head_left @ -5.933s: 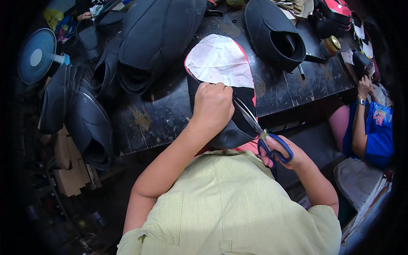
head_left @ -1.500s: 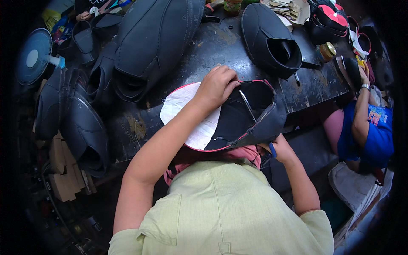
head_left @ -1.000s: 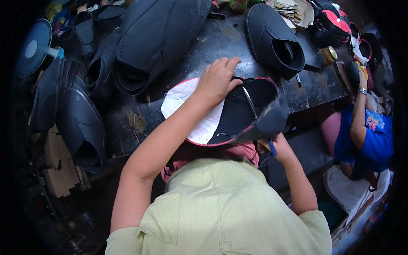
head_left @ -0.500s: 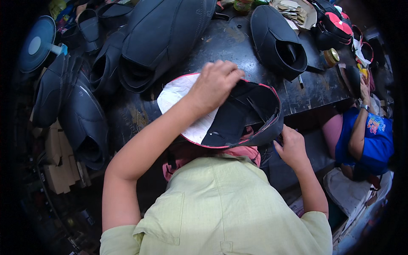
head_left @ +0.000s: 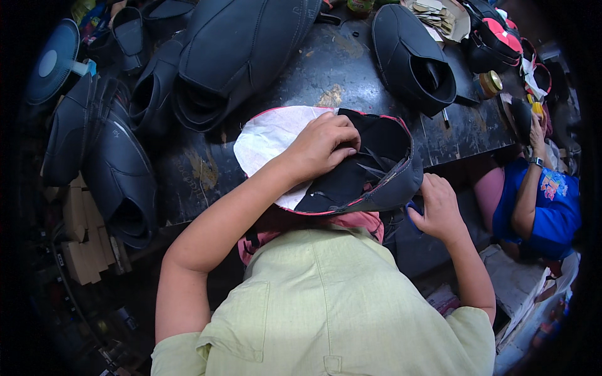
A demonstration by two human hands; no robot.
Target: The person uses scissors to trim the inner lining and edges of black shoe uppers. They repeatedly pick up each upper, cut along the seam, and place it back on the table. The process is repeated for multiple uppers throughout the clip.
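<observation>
A black shoe upper [head_left: 338, 188] lies across the front edge of the table before me, inside facing up. It has a white lining [head_left: 269, 135] at the left end and red edging round its rim. My left hand [head_left: 326, 144] rests over it, fingers curled down on the black inner part, the fingertips partly hidden. Thin dark strips [head_left: 376, 166] stick up inside the opening. My right hand [head_left: 442, 207] is closed beside the right end, below the table edge. A blue handle-like piece [head_left: 411, 208] shows by its thumb; the rest of it is hidden.
Large stacked black uppers [head_left: 244, 56] stand at the far left, more uppers [head_left: 119, 169] nearer. Another upper [head_left: 414, 59] and a jar [head_left: 488, 84] are at the far right. A person in blue [head_left: 539, 194] sits at the right. A fan [head_left: 53, 61] stands at far left.
My left hand has moved slightly down and its fingers have curled further into the upper. The upper has tilted a little, and my right hand has shifted slightly right.
</observation>
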